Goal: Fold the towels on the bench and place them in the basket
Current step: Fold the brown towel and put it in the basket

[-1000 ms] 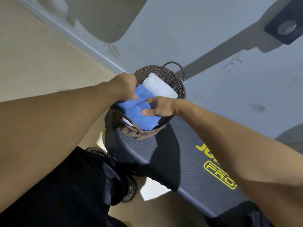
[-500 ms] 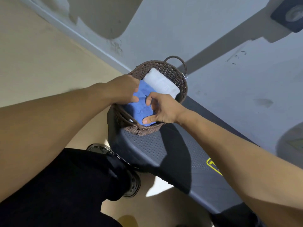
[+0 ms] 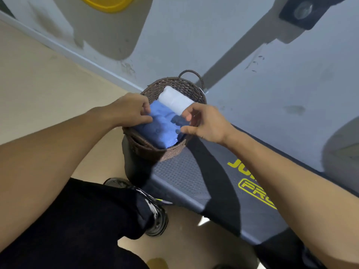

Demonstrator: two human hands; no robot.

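**Blue towel lying in the basket, both hands at its edges**

The woven basket [image 3: 155,150] is being carried by the end of the dark table [image 3: 186,179], close to the grey wall. A folded blue towel [image 3: 161,129] is being kept inside it, beside a white towel [image 3: 174,100] at the far side. The blue towel's left edge is being touched by the curled fingers of the left hand [image 3: 132,109]. The right hand [image 3: 206,123] is being held loosely open just above it, nothing gripped. A black shoe [image 3: 155,216] is being rested on the floor below.

Bench [image 3: 194,177] lettering partly behind right forearm; basket [image 3: 155,150] floor unseen.
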